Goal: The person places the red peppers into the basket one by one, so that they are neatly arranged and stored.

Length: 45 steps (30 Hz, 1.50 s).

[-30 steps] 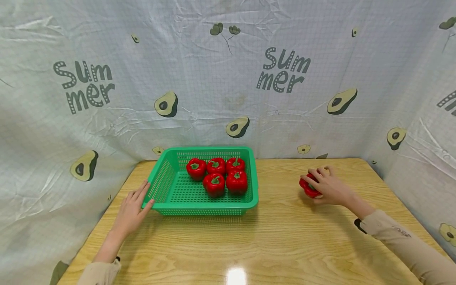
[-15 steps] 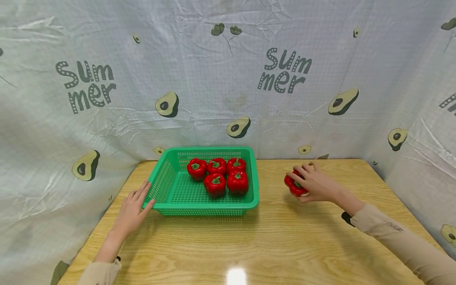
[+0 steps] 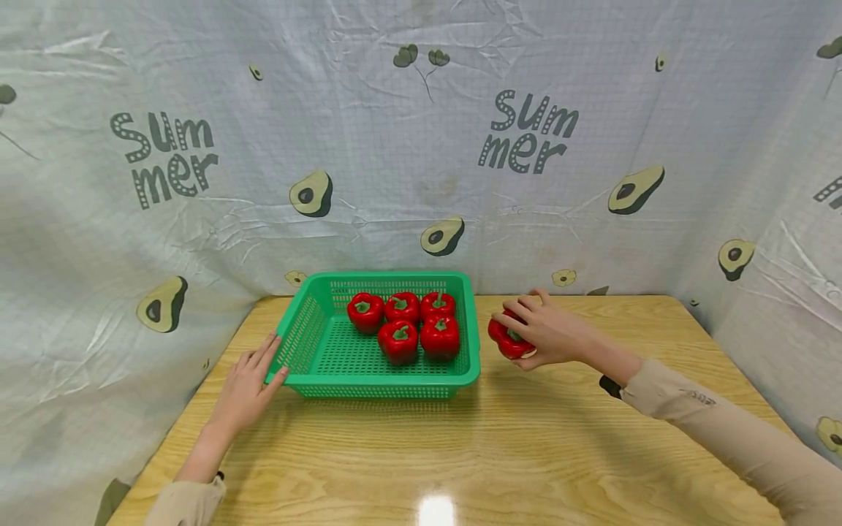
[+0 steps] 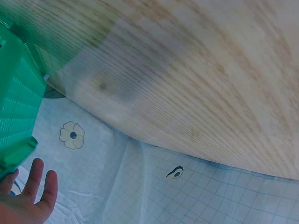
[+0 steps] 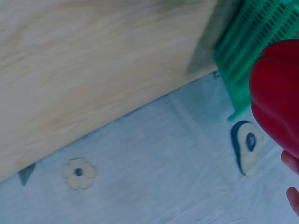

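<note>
My right hand [image 3: 542, 330] grips a red bell pepper [image 3: 505, 342] from above, its fingers spread round the top, just right of a green plastic basket [image 3: 384, 380]. The same bell pepper [image 5: 279, 95] fills the right edge of the right wrist view, close to the basket's slotted wall. My left hand [image 3: 245, 383] rests with straight fingers on the basket's left rim. In the left wrist view, the fingers of the left hand [image 4: 32, 198] extend beside the basket rim [image 4: 18, 156]. Several red bell peppers [image 3: 398, 342] stand in the basket's right half, stems up.
Both hands work over a light wooden table [image 3: 368, 460]. A pale cloth [image 3: 368, 131] printed with avocados and lettering hangs behind the table and along its sides. The basket stands near the table's back edge.
My right hand has carried the bell pepper leftward across the table, from far right to close beside the basket. My left hand stays on the basket rim.
</note>
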Each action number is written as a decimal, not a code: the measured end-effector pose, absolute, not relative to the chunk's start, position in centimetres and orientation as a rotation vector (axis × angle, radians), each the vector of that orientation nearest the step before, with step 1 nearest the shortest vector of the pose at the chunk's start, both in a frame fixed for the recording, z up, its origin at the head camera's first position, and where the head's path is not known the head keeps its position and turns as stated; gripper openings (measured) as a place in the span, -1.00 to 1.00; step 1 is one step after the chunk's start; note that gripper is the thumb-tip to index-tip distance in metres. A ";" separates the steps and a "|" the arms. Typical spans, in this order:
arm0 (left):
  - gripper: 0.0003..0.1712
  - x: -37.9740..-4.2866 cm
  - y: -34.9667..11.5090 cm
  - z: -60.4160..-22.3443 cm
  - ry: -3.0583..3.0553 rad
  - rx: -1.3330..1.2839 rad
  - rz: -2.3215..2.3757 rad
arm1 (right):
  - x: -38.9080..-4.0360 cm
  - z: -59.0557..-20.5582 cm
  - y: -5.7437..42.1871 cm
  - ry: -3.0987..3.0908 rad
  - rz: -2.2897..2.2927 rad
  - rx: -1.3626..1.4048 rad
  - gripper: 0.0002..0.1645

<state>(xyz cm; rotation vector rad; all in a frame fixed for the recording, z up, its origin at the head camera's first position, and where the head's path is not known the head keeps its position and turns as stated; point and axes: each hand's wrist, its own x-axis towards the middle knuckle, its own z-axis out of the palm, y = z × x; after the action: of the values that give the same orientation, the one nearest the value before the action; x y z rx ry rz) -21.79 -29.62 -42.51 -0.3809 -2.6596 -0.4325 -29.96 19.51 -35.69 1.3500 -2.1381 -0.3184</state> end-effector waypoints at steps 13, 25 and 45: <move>-0.35 -21.8 -29.7 -42.5 -2.672 -0.379 -0.424 | -29.9 -32.8 13.2 -2.065 -0.373 1.431 -0.08; -0.35 -21.9 -29.7 -42.6 -2.663 -0.380 -0.429 | -30.4 -32.4 7.8 -2.065 -0.316 1.491 -0.11; -0.35 -21.9 -29.6 -42.4 -2.674 -0.370 -0.420 | -32.6 -33.7 0.4 -2.165 -0.456 1.455 -0.09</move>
<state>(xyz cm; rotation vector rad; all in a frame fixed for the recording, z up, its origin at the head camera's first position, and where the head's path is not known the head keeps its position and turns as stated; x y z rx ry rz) -21.90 -29.64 -42.43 -0.3695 -2.6739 -0.4202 -32.58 0.41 -33.68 1.4554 -2.1654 -0.4556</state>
